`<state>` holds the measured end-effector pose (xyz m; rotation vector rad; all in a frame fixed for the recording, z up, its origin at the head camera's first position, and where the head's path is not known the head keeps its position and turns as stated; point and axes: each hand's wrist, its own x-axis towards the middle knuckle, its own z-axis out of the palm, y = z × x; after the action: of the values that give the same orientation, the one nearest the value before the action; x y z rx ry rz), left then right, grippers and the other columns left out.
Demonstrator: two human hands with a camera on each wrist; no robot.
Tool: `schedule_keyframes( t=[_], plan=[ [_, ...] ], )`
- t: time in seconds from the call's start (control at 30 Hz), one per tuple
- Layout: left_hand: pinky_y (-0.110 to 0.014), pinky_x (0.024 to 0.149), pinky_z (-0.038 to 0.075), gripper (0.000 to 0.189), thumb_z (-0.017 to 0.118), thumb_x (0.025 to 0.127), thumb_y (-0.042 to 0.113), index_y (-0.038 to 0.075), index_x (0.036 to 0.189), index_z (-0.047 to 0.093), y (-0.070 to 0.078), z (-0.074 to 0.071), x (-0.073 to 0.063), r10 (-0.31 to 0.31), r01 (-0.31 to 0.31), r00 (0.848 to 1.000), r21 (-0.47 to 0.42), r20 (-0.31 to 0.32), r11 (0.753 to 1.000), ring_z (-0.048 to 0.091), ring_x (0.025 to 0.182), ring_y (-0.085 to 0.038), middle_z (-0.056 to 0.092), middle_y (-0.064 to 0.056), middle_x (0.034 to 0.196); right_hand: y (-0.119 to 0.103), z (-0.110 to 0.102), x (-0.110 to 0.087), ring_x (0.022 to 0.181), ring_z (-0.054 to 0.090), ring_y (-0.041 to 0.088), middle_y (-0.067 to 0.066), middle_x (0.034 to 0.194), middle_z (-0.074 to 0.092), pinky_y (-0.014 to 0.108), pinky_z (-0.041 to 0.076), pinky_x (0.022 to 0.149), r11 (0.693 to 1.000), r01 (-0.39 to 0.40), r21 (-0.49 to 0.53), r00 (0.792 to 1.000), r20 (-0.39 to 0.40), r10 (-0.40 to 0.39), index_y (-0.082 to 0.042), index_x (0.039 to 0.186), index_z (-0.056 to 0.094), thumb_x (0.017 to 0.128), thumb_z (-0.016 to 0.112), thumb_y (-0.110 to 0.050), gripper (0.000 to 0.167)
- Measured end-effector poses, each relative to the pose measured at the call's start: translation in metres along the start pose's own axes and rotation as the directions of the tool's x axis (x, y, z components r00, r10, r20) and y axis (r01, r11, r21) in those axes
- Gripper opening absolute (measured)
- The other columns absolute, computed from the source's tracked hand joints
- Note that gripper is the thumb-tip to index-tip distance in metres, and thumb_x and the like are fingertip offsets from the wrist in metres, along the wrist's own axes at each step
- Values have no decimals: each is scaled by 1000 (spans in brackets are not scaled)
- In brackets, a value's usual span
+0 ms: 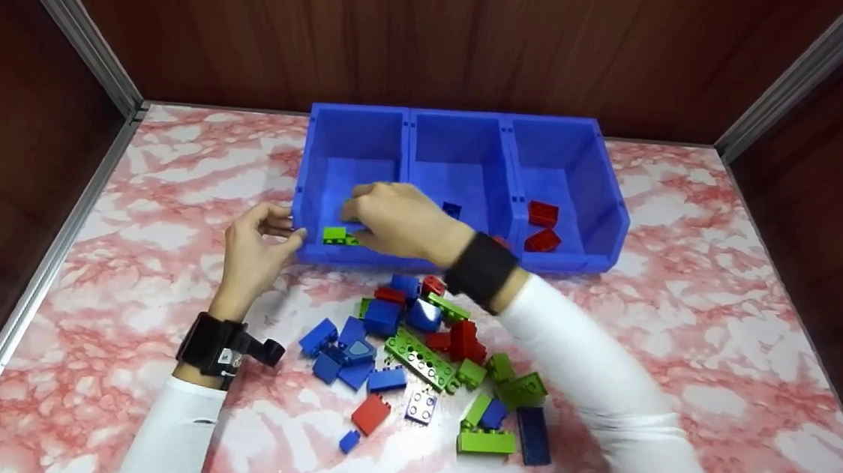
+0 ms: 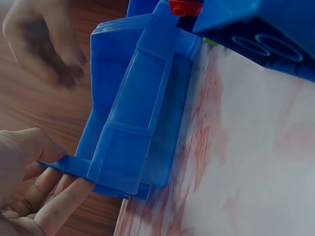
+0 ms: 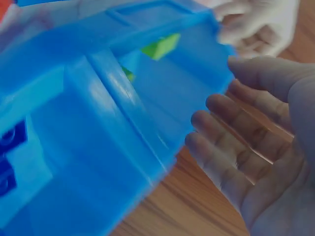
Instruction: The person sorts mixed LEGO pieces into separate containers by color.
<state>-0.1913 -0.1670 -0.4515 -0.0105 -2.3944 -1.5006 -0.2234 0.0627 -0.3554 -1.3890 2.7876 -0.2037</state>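
Observation:
A blue three-compartment bin [image 1: 457, 264] stands at the back of the table. My left hand [image 1: 258, 254] grips the front left corner of its rim; in the left wrist view the thumb and fingers pinch that edge. Over the left compartment hovers my right hand [image 1: 408, 220], fingers relaxed and apart, with nothing in them in the right wrist view. Green bricks [image 1: 334, 236] lie below it, partly hidden by the hand. The middle compartment holds a dark blue brick [image 1: 451, 209]. Red bricks [image 1: 543, 214] lie in the right one.
In front of the bin spreads a loose pile of bricks: a long green brick [image 1: 421, 358], blue bricks [image 1: 383, 316], red bricks [image 1: 463, 341] and a white brick [image 1: 421, 406]. Brown wood-look panels [image 1: 437, 35] wall the marbled table [image 1: 171, 172] at the back and sides.

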Motion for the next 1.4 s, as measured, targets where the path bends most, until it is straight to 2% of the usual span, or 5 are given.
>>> schedule_keyframes(
  t=[0.33,0.73,0.93,1.13,1.4],
  plan=[
    [-24,84,57,25,80,86,1,-6,109,71,-1,-1,1,-1,1,1000,10,12,1000,66,87,-15,76,-22,106,13,-26,-90,86,76,22,6,107,79,31,60,56,994,96,-44,987,-127,-101,-13,119,78,96,78,-27,28],
    [-14,80,53,25,79,87,0,-6,110,71,0,-2,1,-9,9,1000,-3,16,1000,65,88,-17,76,-22,107,31,6,-179,83,76,21,4,106,81,29,60,57,999,38,6,995,-93,-37,-13,114,79,86,86,-35,36],
    [-13,80,53,26,79,87,0,-7,109,70,0,-1,0,-1,1,1000,-8,13,1000,65,89,-17,75,-23,108,33,25,-204,76,76,18,5,104,82,17,51,51,996,50,81,996,-83,-43,-12,109,80,88,84,-38,33],
    [-16,79,54,26,80,86,1,-7,109,71,0,-1,0,2,-2,1000,-5,16,1000,65,88,-17,76,-22,107,29,46,-220,82,76,14,1,98,81,27,64,69,995,39,97,999,-24,-36,-15,105,81,84,88,-37,31],
    [-15,80,53,24,79,86,0,-5,108,72,-1,0,0,-1,1,1000,4,6,1000,64,84,-10,76,-22,105,25,60,-227,86,74,11,-5,97,80,32,65,72,997,12,73,999,37,-14,-20,102,81,81,90,-38,29]
  ],
)
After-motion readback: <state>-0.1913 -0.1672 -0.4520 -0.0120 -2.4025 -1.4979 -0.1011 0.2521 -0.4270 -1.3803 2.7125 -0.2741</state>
